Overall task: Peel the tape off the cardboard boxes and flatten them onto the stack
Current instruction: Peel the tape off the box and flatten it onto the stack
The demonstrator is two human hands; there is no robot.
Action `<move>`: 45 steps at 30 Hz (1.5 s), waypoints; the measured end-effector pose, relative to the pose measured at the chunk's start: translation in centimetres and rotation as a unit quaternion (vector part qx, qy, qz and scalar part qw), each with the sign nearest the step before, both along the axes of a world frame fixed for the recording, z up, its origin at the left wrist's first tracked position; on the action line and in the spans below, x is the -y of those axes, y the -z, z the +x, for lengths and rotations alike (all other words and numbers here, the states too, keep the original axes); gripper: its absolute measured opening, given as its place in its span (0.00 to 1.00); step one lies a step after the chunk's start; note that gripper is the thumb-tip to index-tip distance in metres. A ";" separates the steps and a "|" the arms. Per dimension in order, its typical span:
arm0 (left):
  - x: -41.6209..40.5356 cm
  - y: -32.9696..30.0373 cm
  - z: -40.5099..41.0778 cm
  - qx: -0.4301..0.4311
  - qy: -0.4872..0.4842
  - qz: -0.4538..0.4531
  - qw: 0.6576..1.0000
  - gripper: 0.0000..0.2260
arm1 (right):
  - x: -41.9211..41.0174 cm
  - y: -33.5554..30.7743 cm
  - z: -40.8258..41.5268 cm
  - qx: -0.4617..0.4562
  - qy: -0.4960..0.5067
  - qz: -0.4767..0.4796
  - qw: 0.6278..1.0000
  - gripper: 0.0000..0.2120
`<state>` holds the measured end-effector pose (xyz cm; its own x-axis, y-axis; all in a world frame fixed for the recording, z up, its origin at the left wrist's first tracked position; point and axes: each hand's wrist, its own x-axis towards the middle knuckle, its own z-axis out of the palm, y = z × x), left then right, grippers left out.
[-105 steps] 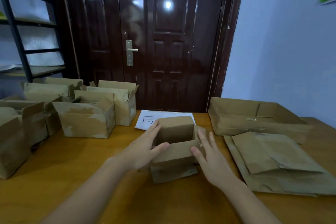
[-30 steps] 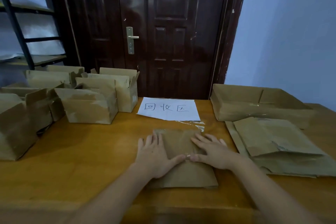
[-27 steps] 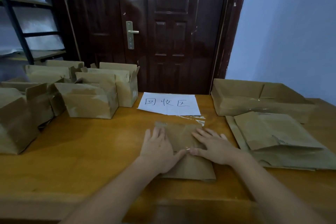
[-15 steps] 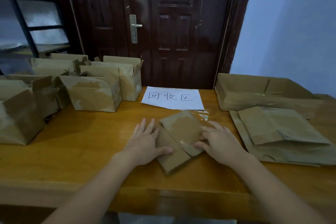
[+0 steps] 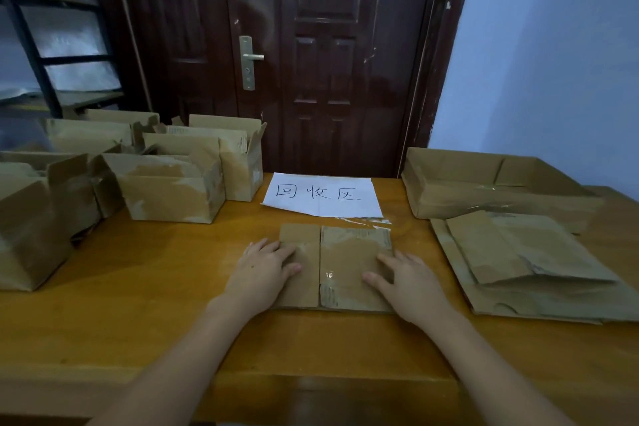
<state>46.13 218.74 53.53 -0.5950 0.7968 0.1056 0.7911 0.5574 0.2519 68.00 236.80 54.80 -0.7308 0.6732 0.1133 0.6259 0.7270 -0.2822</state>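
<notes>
A small flattened cardboard box [image 5: 340, 263] lies on the wooden table [image 5: 155, 273] in front of me, with bits of clear tape on it. My left hand [image 5: 264, 268] rests flat on its left part, fingers straight. My right hand [image 5: 408, 282] presses flat on its right part. A stack of flattened boxes [image 5: 525, 263] lies to the right. Several upright open boxes [image 5: 169, 187] stand at the left. A strip of peeled tape [image 5: 366, 220] lies just beyond the flat box.
A white paper sign [image 5: 323, 195] with handwriting lies at the table's far edge. A shallow open carton [image 5: 484, 183] sits behind the stack. A dark door [image 5: 311, 55] stands beyond the table, and a black shelf frame [image 5: 38, 45] at the far left.
The upright box has been pressed flat. Half a second ago it lay skewed and partly folded; now it lies unfolded and square, with both hands spread flat on it.
</notes>
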 end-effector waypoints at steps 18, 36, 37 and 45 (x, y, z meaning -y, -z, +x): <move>-9.5 -8.1 7.1 0.205 0.022 0.244 0.948 0.41 | -4.9 -10.3 5.6 -0.184 0.060 -0.020 0.981 0.34; -24.9 -5.2 21.9 0.147 0.153 0.062 0.975 0.37 | -19.8 -5.4 21.4 0.011 0.142 -0.053 0.988 0.27; -24.8 -4.5 22.0 0.069 0.157 0.035 0.985 0.35 | -20.0 -4.4 21.6 0.030 0.139 -0.045 0.989 0.24; -26.1 -2.5 21.3 0.023 0.223 -0.017 0.974 0.50 | -20.5 -4.3 20.2 0.109 0.128 0.036 0.985 0.37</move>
<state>67.41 244.85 56.01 -0.1918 0.9799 0.0552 0.9450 0.1692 0.2799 88.15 257.32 59.05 -0.5506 0.8344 0.0266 0.8314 0.5509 -0.0729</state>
